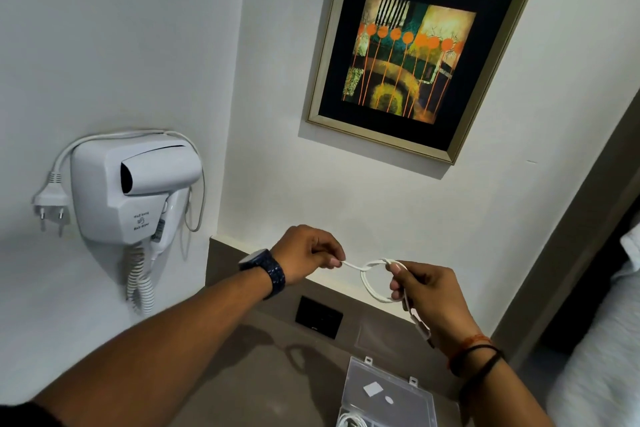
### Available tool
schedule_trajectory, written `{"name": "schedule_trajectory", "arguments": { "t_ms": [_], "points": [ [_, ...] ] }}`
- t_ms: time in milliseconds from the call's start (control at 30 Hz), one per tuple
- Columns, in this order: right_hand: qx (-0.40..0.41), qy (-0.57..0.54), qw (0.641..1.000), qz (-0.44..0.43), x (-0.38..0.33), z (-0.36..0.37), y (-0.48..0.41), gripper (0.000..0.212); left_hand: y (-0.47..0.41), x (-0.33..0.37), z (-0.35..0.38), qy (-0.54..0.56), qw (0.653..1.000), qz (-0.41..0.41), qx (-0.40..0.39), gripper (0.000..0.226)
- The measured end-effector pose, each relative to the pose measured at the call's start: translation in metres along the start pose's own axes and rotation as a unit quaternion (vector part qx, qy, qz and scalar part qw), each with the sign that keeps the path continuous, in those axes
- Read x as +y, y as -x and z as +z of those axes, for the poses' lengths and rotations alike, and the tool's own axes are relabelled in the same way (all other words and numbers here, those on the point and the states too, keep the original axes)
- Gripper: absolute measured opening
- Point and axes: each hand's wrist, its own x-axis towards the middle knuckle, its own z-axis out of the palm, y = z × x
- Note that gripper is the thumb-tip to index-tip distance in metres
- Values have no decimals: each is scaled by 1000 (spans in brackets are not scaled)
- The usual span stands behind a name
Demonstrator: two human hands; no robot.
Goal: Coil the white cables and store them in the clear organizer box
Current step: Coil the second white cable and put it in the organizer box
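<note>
Pinching one end of a white cable point(372, 279) between thumb and fingertip, the left hand point(304, 255) draws it out to its own side, while the right hand point(424, 291) closes its fingers around the gathered loops. Between the two grips the cable crosses itself in a small ring, which looks like the free end being wound around the bundle so the coil will not spring open. A short tail with what seems a connector hangs below the right grip, along the wrist. Both hands are held up in the air rather than on the counter point(277, 374), probably to keep the loop free and the tension even.

Straight below the right grip, on the counter, the clear organizer box point(391, 395) lies with its lid thrown back; another white cable point(351, 421) already sits in its near corner. I judge the coiling almost done, with the drop into the box still to come. Off beyond the left grip a wall-mounted hair dryer point(135, 187) hangs, uninvolved.
</note>
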Motion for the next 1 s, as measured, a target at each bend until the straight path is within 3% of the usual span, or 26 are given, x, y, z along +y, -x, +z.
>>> {"name": "schedule_trajectory", "arguments": {
  "t_ms": [267, 333, 500, 600, 800, 1000],
  "points": [
    [-39, -161, 984, 68, -4, 6, 0, 21, 13, -12, 40, 5, 971, 36, 234, 17],
    [-29, -171, 982, 69, -2, 9, 1, 21, 16, -11, 55, 72, 963, 4, 259, 21],
    [-11, -190, 980, 60, 1, 14, 1, 20, 20, -4, 83, 278, 911, -121, 280, 26],
    [2, -200, 978, 56, 2, 15, 1, 19, 20, 2, 92, 353, 890, -144, 250, 18],
    [44, -175, 983, 34, 6, 18, 5, 18, 19, 20, 99, 520, 801, -213, 207, 12],
    [64, -117, 991, 12, 12, 16, 6, 15, 20, 17, 98, 469, 830, -213, 213, 28]
  ]
}}
